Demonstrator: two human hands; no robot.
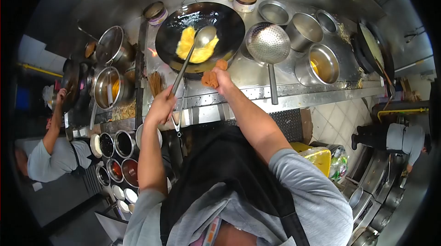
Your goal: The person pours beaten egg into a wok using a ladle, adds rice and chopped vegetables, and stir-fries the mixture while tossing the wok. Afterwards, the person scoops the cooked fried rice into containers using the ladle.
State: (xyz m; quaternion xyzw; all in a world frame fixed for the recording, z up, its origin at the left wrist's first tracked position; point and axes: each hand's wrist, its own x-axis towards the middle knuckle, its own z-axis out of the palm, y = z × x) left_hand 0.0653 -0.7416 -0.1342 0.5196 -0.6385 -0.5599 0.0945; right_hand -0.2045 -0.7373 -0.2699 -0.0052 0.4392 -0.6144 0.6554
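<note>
My left hand [161, 106] is closed around the handle of a ladle [205, 37]. The ladle's bowl rests on yellow egg [186, 42] in a black wok [232, 21]. The egg looks spread out and partly set, with shiny oil on the wok wall above it. An orange cloth [210, 79] is bunched in my right hand [222, 80], which grips the wok's near rim through it. A bamboo brush [156, 82] stands left of the wok, close to my left hand.
A perforated strainer [268, 43] lies right of the wok, beside metal pots [305, 32] and a pot of yellowish liquid [330, 64]. Sauce containers [131, 172] stand lower left. One co-worker [59, 154] works at the left, another [399, 138] at the far right.
</note>
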